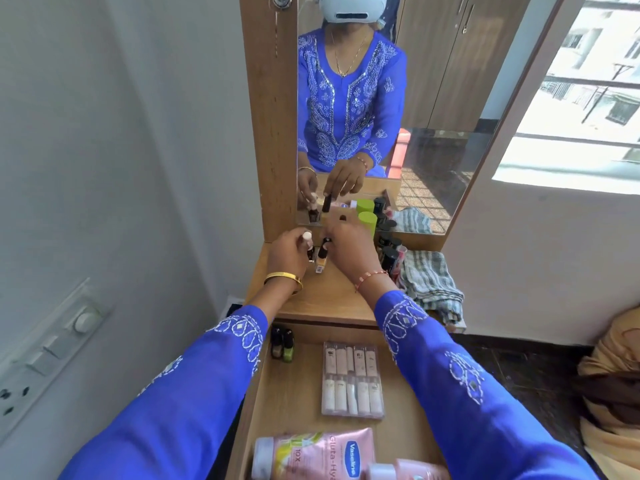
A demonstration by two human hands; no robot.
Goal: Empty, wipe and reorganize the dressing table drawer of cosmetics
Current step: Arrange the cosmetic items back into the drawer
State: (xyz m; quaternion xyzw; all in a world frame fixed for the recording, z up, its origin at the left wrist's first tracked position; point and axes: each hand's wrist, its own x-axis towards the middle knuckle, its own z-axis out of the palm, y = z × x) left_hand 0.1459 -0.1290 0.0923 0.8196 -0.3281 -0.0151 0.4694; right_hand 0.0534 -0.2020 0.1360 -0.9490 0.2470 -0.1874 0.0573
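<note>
Both hands reach over the dressing table top (pixel 325 299) near the mirror. My left hand (pixel 289 252) pinches a small bottle with a pale pink cap (pixel 307 237). My right hand (pixel 349 251) grips a small dark-capped bottle (pixel 325 245); the mirror shows its fingers round it. A yellowish nail polish bottle (pixel 320 263) stands between the hands. Below, the open drawer (pixel 287 403) holds two dark-capped nail polishes (pixel 282 342), a clear pack of small white bottles (pixel 351 379) and pink Vaseline lotion bottles (pixel 311 453).
A green-capped container (pixel 367 221) and several dark tubes (pixel 389 254) stand at the back right of the top. A striped cloth (pixel 429 285) lies bunched at the right edge. The mirror (pixel 433 98) rises behind. A switch panel (pixel 52 351) is on the left wall.
</note>
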